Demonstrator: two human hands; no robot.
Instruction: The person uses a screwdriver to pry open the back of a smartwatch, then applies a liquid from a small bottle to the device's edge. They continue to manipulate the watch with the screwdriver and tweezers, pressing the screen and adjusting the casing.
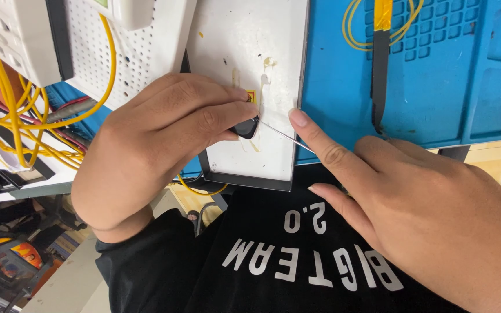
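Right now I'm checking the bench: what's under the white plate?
A black tray frames the white plate along its near edge, beside a blue mat. Anything beneath the plate is covered.

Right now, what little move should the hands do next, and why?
Probably slide the right hand forefinger along the thin fibre to keep it flat: the left hand pinches a small black holder over the white plate, and the fibre stretches loose between them.

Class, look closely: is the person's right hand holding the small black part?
No: the left hand pinches the small black part; the right hand only points a fingertip nearby.
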